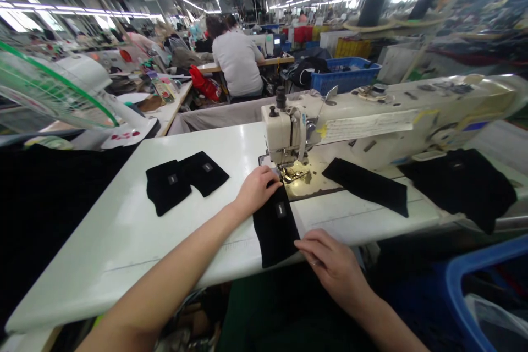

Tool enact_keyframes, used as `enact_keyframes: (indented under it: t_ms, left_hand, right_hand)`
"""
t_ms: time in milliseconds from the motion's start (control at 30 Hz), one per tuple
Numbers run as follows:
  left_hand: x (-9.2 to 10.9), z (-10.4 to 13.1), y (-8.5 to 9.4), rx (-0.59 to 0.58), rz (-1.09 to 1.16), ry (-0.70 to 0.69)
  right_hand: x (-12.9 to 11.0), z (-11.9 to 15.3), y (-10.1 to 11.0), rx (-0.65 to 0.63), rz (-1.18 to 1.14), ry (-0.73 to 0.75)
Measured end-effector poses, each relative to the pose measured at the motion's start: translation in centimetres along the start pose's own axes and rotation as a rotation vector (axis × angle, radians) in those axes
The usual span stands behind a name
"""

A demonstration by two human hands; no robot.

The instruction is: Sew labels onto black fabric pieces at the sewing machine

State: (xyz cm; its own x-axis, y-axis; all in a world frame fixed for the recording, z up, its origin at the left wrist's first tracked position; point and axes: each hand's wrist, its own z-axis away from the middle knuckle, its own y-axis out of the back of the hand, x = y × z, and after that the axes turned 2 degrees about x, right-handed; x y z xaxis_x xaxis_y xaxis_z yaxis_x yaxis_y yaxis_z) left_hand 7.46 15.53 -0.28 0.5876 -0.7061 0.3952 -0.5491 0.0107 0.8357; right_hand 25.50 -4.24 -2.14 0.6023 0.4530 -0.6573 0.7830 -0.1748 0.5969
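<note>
Black fabric piece (pixel 270 236), near-rectangular, small pale-lettered label (pixel 281 209)

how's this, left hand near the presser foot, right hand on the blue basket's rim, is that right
No: in the head view the right hand holds the edge of the labelled black fabric, not the basket. The left hand is near the presser foot.
</note>
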Motion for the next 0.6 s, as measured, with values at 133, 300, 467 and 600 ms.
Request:
enact_keyframes:
  t_ms: [133,300,467,600]
  left_hand:
    - [-0.6,-0.2,-0.3,-0.007,0.005,-0.093]
    - [-1.2,-0.5,-0.6,0.004,-0.038,-0.125]
    - [-1.4,-0.7,-0.7,0.016,-0.058,-0.135]
    - [-1.6,-0.7,-0.7,0.016,-0.036,-0.138]
  right_hand:
    - [0.0,-0.2,0.1,0.004,0.106,-0.004]
    - [-0.1,-0.8,0.0,0.016,0.146,-0.032]
    - [-0.2,-1.1,0.0,-0.002,0.153,-0.046]
    - [-0.3,-1.1,0.0,-0.009,0.156,-0.062]
